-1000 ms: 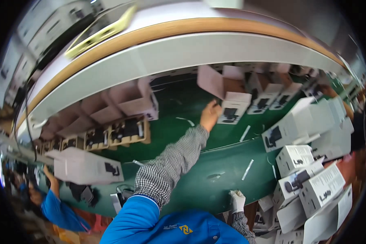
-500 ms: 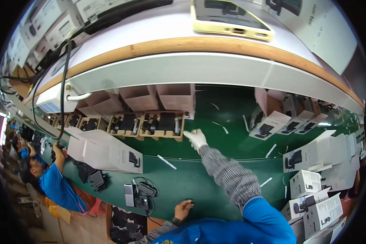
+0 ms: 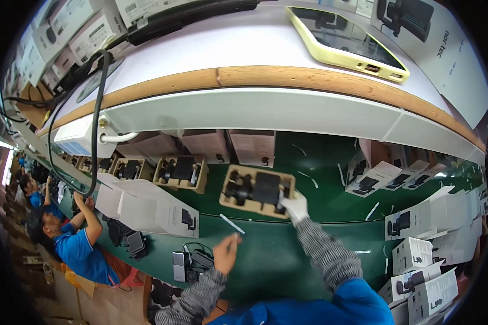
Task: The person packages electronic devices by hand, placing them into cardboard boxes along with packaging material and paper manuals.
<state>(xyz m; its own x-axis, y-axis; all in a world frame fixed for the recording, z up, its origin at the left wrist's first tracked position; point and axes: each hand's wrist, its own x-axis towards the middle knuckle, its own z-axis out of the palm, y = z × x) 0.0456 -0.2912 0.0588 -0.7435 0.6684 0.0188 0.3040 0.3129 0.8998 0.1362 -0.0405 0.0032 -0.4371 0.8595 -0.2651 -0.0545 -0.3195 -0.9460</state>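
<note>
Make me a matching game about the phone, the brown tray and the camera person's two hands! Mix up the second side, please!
Things:
1. phone
2. brown tray
3. left hand
4. right hand

How or where:
A. bare
B. lying on the white shelf
C. gloved in white
D. gripped at its right end, with black parts inside

Right pairs: 1-B, 2-D, 3-A, 4-C

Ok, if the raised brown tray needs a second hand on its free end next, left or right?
Left, I'd say: the left hand seems empty and is nearer the free left end of the tray. The gloved right hand already grips the right end.
</note>
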